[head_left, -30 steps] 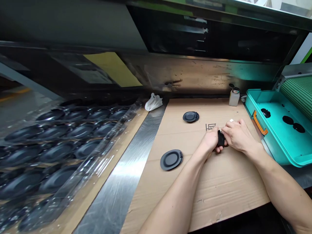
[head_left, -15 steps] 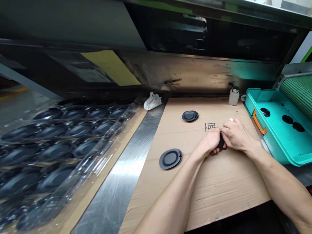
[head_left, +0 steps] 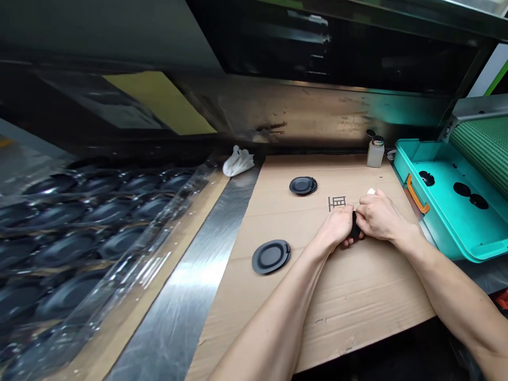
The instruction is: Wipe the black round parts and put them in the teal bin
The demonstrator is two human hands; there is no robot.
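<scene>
My left hand is closed around a small black part above the cardboard sheet. Pressed against the part's right side, the fingers of my right hand are also closed on it. Something white shows at the top of my right hand. Most of the black part is hidden by the fingers. To the left lies a round black lid, and farther back rests another round black piece. Dark markings are drawn on the cardboard just behind my left hand.
Clear trays of black round parts fill the left side. A crumpled white cloth and a small bottle stand at the back. At right, a turquoise bin with an orange handle holds several black discs, beside a green mesh belt.
The whole scene has shifted slightly left and up in view as the head turned. Both hands keep their hold on the black part, with little change in their fingers.
</scene>
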